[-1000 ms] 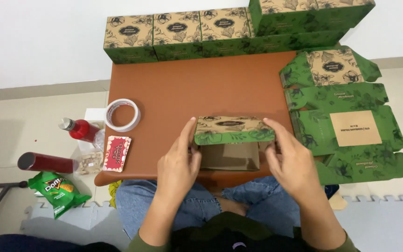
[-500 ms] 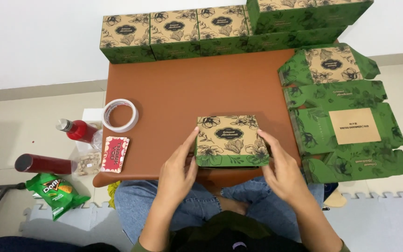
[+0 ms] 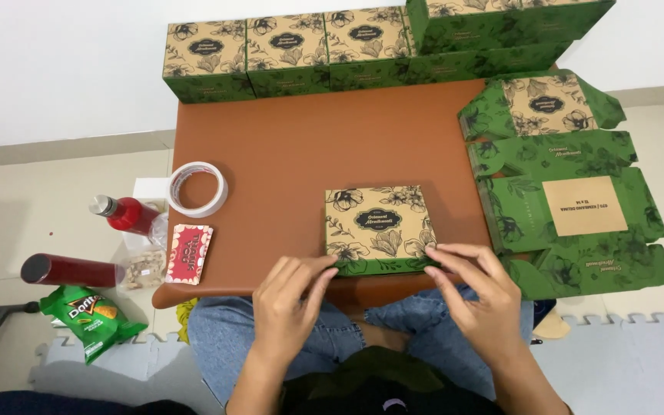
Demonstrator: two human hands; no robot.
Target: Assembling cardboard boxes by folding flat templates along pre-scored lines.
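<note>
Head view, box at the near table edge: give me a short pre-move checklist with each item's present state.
1. Box lid shut flat, printed top up: ok.
2. Left hand on the box's near front edge: ok, fingertips touch its left part.
3. Right hand on the same edge: ok, fingertips press its right part.
4. Box fully resting on the table: ok, though it sits close to the near edge.
5. Front flap tucked in fully: cannot tell, the fingers cover the seam.
6. Space beside the box: ok; the tape roll lies apart to the left, the flat box blanks apart to the right.
</note>
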